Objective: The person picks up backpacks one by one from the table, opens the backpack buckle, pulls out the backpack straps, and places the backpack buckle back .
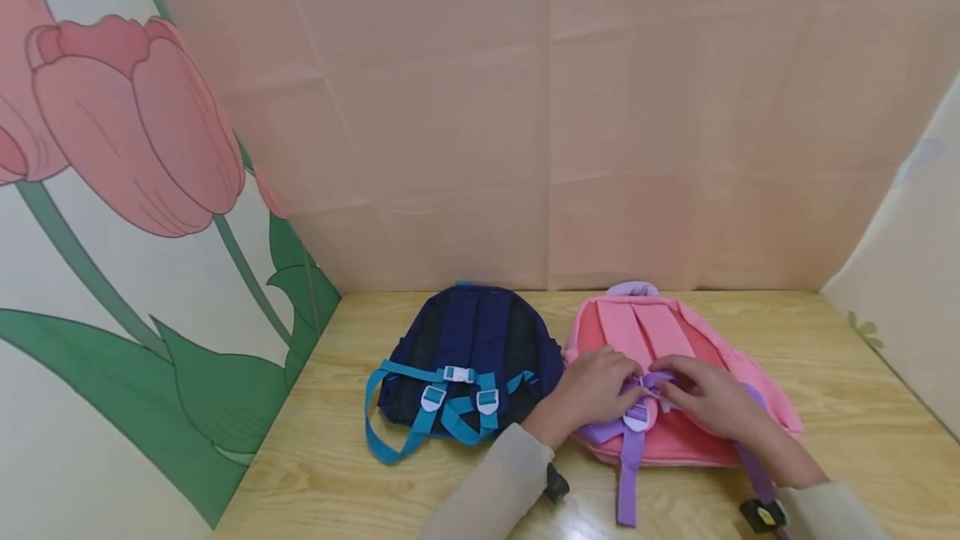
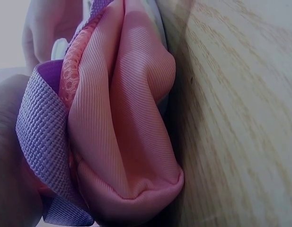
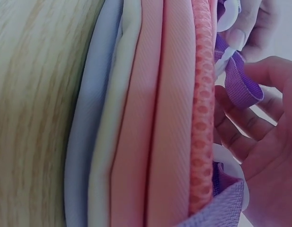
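The pink backpack (image 1: 622, 323) lies with its straps up, and both hands meet over its middle. My left hand (image 1: 596, 386) pinches the purple strap near a white buckle piece (image 3: 224, 61). From the other side my right hand (image 1: 712, 398) holds the purple strap (image 3: 243, 87) between thumb and fingers; the fingers (image 3: 240, 135) curve beside it. A white adjuster (image 1: 637, 417) sits just below the hands. In the left wrist view the bag's pink side (image 2: 136, 94) and a purple strap (image 2: 44, 127) show; the fingertips' exact contact with the buckle is partly hidden.
A navy backpack (image 1: 476, 323) with light blue straps and a fastened white buckle (image 1: 458, 374) lies left of the pink one on the wooden table (image 1: 300, 457). Behind stands a pinkish-brown covered wall (image 1: 450, 107); a tulip-patterned panel (image 1: 135, 123) is at the left.
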